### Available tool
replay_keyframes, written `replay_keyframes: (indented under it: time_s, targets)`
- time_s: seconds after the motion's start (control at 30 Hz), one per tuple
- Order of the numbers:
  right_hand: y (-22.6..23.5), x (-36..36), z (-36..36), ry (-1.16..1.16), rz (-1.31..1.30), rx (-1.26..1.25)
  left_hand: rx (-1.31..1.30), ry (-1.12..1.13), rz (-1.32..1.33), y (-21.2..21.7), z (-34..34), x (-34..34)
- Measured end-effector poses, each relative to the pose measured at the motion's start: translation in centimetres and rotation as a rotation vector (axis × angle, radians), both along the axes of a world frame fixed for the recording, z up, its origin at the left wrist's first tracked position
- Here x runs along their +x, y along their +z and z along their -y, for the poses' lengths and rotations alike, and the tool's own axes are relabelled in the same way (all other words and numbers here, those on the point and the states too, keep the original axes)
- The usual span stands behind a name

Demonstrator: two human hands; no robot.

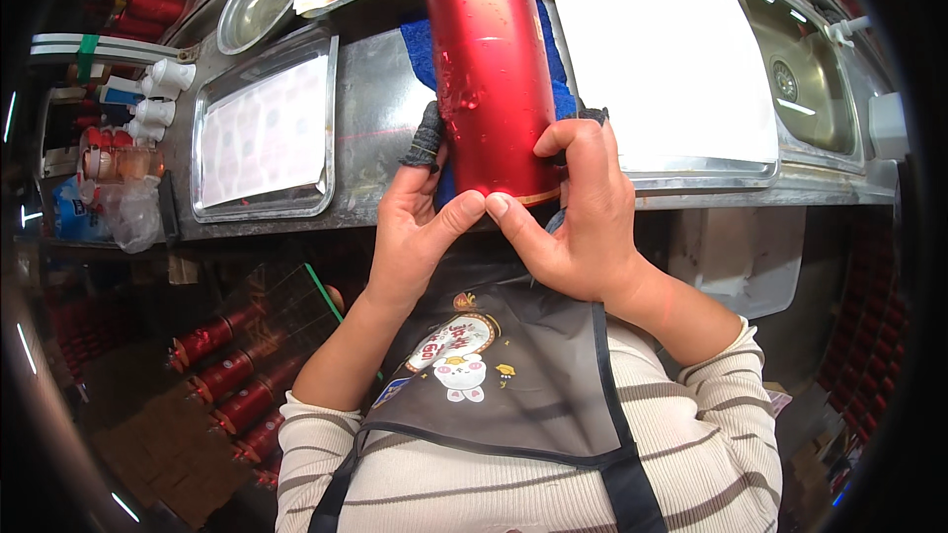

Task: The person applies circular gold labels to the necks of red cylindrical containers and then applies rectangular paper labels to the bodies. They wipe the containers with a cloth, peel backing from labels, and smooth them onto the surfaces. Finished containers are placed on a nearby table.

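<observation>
Currently I see left hand (pixel 405 232) and right hand (pixel 592 222), fingers (pixel 456 217) holding the red bottle (pixel 497 89); behind it, blue cloth (pixel 421 51); left, metal tray (pixel 262 207); right, white sheet (pixel 667 59).

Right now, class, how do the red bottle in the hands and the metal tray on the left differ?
The red bottle is cylindrical, while the metal tray is shallow and rectangular. The bottle is deep red with droplets on its side; the tray is silvery, with a pale sheet in it. The left hand and right hand hold the bottle, whereas the tray rests on the counter. Both look shiny.
</observation>
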State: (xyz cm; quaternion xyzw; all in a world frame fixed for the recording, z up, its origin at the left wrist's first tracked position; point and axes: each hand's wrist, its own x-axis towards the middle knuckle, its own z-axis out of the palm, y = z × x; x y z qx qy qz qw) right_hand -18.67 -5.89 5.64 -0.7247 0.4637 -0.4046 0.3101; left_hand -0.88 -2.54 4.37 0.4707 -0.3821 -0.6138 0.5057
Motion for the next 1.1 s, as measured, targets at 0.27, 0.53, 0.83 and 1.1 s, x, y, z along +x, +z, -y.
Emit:
replay_keyframes:
  time_s: [0.27, 0.53, 0.83, 1.1]
  targets:
    - [-0.1, -0.3, 0.1, 0.025, 0.049, -0.03, 0.009, 0.013, -0.022, 0.4, 0.2, -0.4]
    - [-0.3, -0.6, 0.3, 0.069, 0.053, -0.087, 0.034, 0.016, -0.027, 1.0, 0.1, -0.6]
    - [-0.4, -2.3, 1.1, 0.216, 0.212, 0.116, 0.059, 0.038, 0.029, 1.5, 0.3, -0.4]
    - [-0.9, -3.2, 1.3, 0.265, 0.314, 0.319, 0.083, 0.055, 0.094, 2.3, 0.6, -1.1]
